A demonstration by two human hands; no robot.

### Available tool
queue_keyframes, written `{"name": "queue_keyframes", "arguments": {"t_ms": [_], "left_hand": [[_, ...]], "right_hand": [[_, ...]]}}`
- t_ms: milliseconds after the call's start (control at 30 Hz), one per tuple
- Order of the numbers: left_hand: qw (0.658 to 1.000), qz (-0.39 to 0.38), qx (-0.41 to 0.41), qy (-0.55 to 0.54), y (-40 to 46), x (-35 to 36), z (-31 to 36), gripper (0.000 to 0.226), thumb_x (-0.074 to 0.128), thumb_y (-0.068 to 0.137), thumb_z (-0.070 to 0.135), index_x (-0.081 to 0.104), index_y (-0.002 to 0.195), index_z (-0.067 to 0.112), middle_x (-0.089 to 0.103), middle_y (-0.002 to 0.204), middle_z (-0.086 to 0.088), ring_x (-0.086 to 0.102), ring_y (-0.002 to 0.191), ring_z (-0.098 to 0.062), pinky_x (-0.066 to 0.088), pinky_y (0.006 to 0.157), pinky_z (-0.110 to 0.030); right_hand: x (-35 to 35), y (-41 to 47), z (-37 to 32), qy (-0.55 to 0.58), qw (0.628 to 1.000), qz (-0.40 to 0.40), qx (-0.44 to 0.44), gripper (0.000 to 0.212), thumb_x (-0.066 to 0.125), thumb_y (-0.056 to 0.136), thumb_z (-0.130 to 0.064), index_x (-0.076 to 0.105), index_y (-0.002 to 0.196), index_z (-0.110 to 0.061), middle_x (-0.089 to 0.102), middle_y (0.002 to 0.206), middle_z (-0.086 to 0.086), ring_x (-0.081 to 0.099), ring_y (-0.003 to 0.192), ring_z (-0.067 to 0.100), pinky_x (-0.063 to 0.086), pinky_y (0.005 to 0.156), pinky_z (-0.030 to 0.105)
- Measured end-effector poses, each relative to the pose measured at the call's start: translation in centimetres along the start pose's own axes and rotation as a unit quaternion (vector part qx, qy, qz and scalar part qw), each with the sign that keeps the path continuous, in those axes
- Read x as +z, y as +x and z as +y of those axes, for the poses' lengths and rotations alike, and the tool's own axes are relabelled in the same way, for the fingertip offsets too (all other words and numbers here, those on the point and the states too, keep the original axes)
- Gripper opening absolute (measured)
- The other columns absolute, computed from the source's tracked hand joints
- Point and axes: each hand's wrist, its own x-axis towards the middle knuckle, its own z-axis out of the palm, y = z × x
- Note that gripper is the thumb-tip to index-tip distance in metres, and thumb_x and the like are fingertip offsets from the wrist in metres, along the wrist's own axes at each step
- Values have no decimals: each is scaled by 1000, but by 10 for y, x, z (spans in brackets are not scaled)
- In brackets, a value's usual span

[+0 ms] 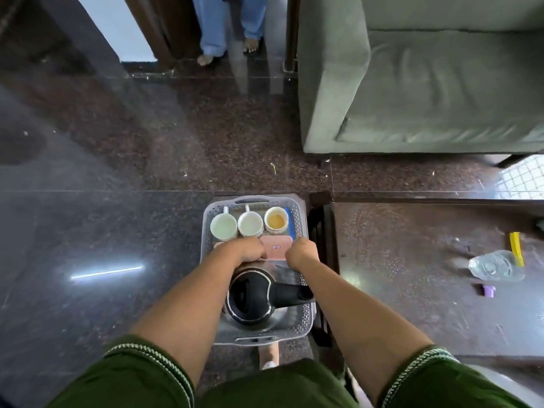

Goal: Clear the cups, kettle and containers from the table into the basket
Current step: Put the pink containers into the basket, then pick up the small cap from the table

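Observation:
A grey perforated basket (206, 231) stands on the floor beside the dark table (412, 304). Three white cups line its far end: left cup (223, 226), middle cup (250, 223), and right cup (276, 220) holding brownish liquid. A black and steel kettle (253, 298) fills the near end, handle pointing right. Between them lies a pink container (276, 247). My left hand (243, 250) grips its left end and my right hand (300, 250) grips its right end, fingers curled down over the edges. A blue item (290, 223) stands along the basket's right wall.
On the table lie a clear plastic bottle (494, 265), a yellow item (516, 250) and a small purple piece (487, 290). A grey sofa (412, 83) stands at the back right. A person's legs (229, 25) are in the doorway ahead.

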Motion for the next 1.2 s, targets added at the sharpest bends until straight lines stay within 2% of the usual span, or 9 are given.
{"name": "queue_keyframes", "arguments": {"t_ms": [233,333,433,600,700,800,933,1067,1200], "left_hand": [[994,-100,-1,-39,13,-10,-2,38,57,86,19,60,123,23,60,110,-5,54,96,-21,40,77,-29],[994,-104,3,-22,13,-9,-1,43,56,91,20,53,134,23,55,125,-1,52,114,-20,38,91,-31],[996,-92,18,1,12,-5,4,44,57,93,27,50,135,18,52,133,-4,50,113,-20,37,97,-31],[988,-54,36,139,2,-6,29,35,51,95,17,52,129,6,56,131,-13,57,106,-27,44,92,-34],[980,-30,8,197,-7,-6,49,32,53,93,17,59,123,7,62,121,-9,54,90,-22,47,82,-33],[965,-10,1,263,-26,-4,82,35,47,95,20,57,126,6,54,103,-7,53,80,-21,45,77,-32],[936,49,60,343,-42,21,140,32,44,92,5,62,119,1,62,106,-15,61,97,-30,48,82,-36],[952,123,145,240,-25,78,206,29,40,99,23,56,120,11,61,123,-14,58,112,-32,47,90,-37],[970,97,178,134,-14,167,277,32,42,99,35,53,123,17,62,126,-6,56,115,-28,43,90,-32]], "right_hand": [[7,13,-8,-172,983,-53,-45,37,43,96,-8,51,131,-2,51,132,15,52,121,28,47,93,33],[13,12,-8,-242,969,-11,-41,48,42,96,-14,37,142,-2,31,145,15,38,130,27,44,97,36],[13,14,-8,-252,966,13,-55,54,44,95,-16,31,145,0,28,145,18,32,131,30,42,99,37],[-15,11,3,-119,992,-2,-49,42,47,91,-10,48,131,-2,48,132,15,49,121,29,47,94,38],[-39,8,24,31,997,49,-40,35,48,86,-9,58,120,-6,53,126,14,56,113,30,50,93,36],[-62,3,54,144,985,94,-21,35,50,86,-12,65,117,-9,58,125,14,57,112,31,46,97,31],[-93,-7,107,257,957,126,36,33,47,86,-9,69,111,-12,65,119,11,61,108,28,45,84,24],[-115,-17,181,299,935,170,83,30,48,87,-10,70,108,-10,67,115,13,61,109,30,48,88,28],[-130,-29,278,313,920,195,131,30,49,88,-14,68,110,-12,64,118,15,59,110,31,44,92,29]]}}
